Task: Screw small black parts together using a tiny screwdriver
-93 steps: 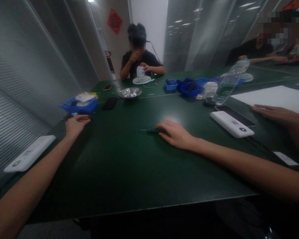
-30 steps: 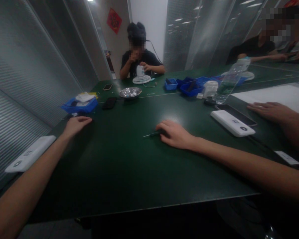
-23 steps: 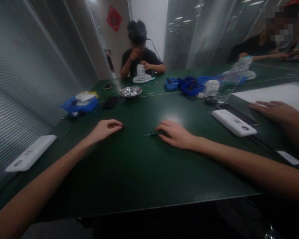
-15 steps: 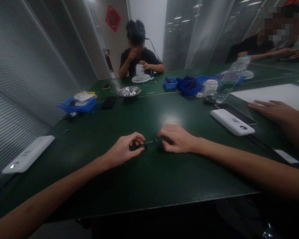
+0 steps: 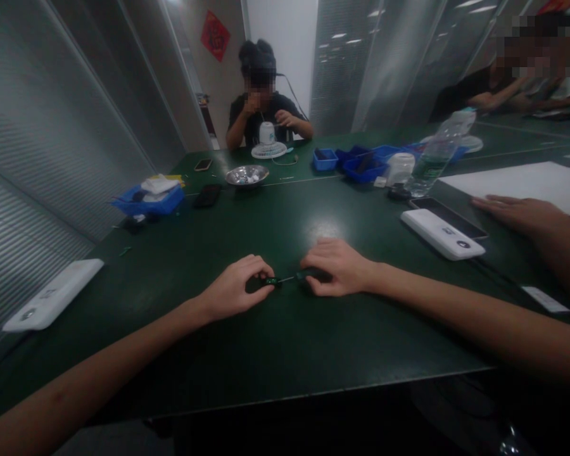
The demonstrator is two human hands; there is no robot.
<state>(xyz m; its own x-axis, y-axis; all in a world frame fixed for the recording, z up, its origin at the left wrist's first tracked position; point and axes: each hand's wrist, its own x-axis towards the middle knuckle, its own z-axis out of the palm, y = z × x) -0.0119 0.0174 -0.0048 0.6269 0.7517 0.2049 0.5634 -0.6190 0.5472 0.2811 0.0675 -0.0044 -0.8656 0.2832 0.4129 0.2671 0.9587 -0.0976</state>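
Low over the green table, my left hand pinches a small dark piece with a green face, like a little circuit board, between thumb and fingers. Facing it, my right hand is closed round the dark handle of a screwdriver. The screwdriver's thin metal shaft points left, its tip at or very near the board's right end; whether they touch I cannot tell. My fingers hide part of both things.
White power banks lie right and left, the right one beside a phone. A water bottle, blue bins, a metal bowl and a blue tray stand farther back. A co-worker's hand rests at right; another person sits opposite.
My left fingers have closed down onto the board, and more of its green face shows. The screwdriver has tilted slightly, its handle a little lower. Across the table, the person's hand has lifted off the white object.
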